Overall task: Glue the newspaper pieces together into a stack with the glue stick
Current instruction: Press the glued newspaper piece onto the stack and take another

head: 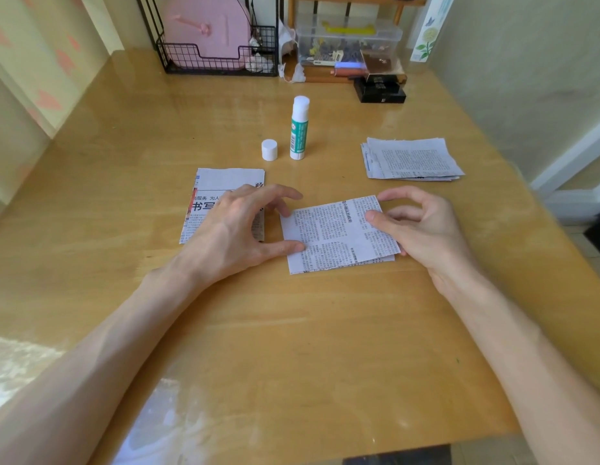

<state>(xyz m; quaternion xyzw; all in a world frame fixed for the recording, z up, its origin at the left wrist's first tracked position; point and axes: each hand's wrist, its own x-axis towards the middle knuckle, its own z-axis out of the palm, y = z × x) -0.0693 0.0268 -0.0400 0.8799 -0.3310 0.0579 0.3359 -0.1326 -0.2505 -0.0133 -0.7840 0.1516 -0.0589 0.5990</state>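
In the middle of the table lies a newspaper piece (pixel 332 233) set on top of another one, whose edge shows along the bottom. My left hand (pixel 231 226) presses its thumb on the top piece's left edge, and its fingertips touch the upper left corner. My right hand (pixel 422 223) pinches the right side of the top piece, thumb on top and fingers curled at the edge. The glue stick (pixel 298 129) stands upright and uncapped behind them, with its white cap (pixel 269 150) beside it on the left.
A larger newspaper piece (pixel 224 182) with big headlines lies partly under my left hand. A pile of several newspaper pieces (pixel 412 159) sits at the right. A wire rack (pixel 218 62), a clear plastic box (pixel 348 41) and black boxes (pixel 380 92) line the wooden table's (pixel 291 330) far edge.
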